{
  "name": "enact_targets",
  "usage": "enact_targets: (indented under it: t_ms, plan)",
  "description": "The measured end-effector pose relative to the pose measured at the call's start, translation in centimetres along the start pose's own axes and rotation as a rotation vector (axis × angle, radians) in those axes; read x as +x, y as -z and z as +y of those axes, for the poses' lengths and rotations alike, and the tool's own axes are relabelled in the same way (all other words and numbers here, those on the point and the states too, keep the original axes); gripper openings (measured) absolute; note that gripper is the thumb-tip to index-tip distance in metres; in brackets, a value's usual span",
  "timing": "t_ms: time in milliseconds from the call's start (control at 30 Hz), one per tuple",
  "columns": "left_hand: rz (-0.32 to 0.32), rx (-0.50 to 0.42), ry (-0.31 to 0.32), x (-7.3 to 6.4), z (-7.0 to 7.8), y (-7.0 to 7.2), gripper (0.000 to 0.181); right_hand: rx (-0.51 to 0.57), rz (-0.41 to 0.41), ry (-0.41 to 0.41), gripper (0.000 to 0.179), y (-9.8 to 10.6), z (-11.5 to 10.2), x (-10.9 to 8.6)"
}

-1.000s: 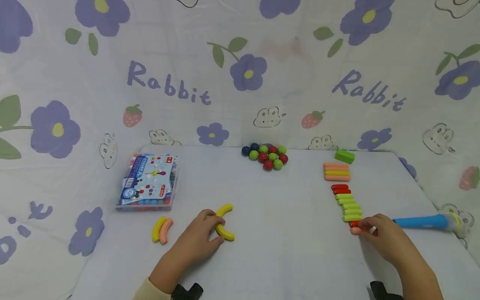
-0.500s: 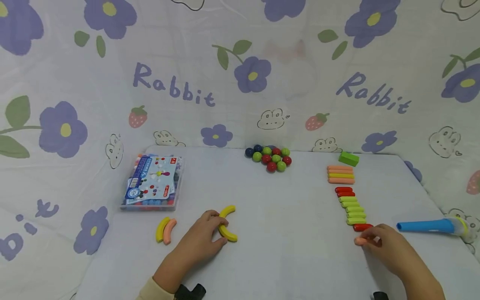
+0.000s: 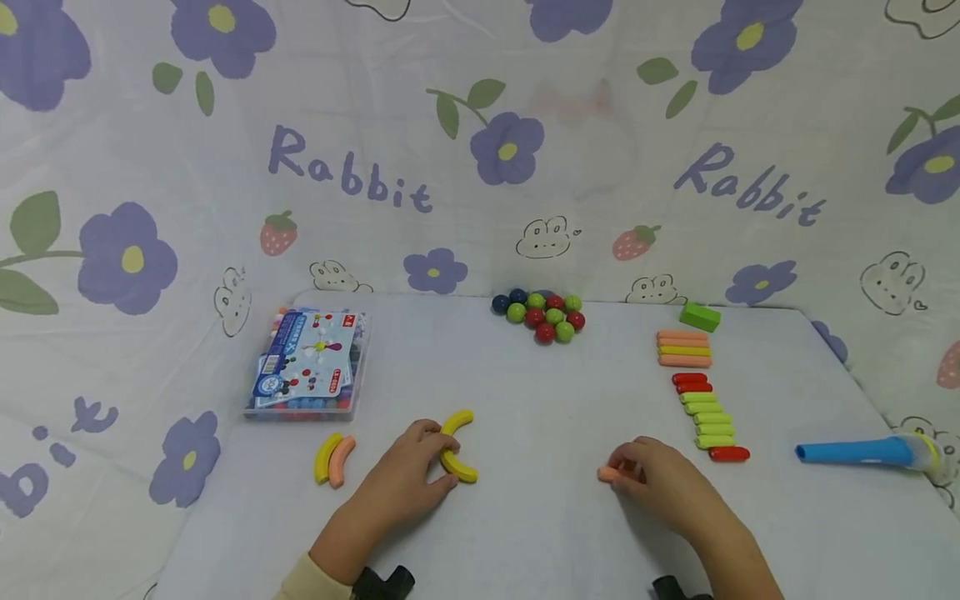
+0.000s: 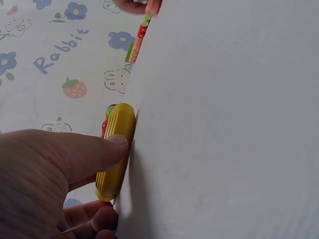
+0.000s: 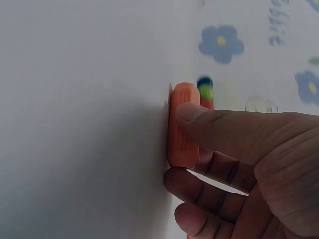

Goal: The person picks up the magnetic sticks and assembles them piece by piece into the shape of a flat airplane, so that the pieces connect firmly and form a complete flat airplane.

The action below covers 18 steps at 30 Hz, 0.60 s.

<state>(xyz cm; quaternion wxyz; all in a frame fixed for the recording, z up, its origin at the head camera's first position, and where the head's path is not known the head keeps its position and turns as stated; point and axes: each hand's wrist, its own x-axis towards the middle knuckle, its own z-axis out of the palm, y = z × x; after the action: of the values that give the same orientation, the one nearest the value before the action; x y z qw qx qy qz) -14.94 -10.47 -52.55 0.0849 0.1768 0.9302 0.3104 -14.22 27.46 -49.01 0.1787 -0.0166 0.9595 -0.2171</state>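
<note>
While the left hand is pinching a curved yellow piece between thumb and fingers, the right hand is likewise pinching a salmon piece — green rods are lying beyond that hand, rightward, and balls are resting farther ahead, between both hands.

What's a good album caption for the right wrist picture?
Right hand pinches an orange piece, printed blue flowers behind.
</note>
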Motion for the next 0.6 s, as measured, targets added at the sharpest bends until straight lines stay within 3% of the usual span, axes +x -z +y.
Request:
enact_targets:
  t_ms: [333, 600]
  plan:
    - [-0.007, 0.012, 0.031, 0.2, 0.9, 0.1, 0.037, -0.017, 0.021, 0.243, 0.011, -3.2, -7.9, 2.1]
    - [0.026, 0.037, 0.014, 0.1, 0.9, -0.3, 0.036, -0.007, 0.013, 0.403, 0.01, -4.8, -10.8, 1.8]
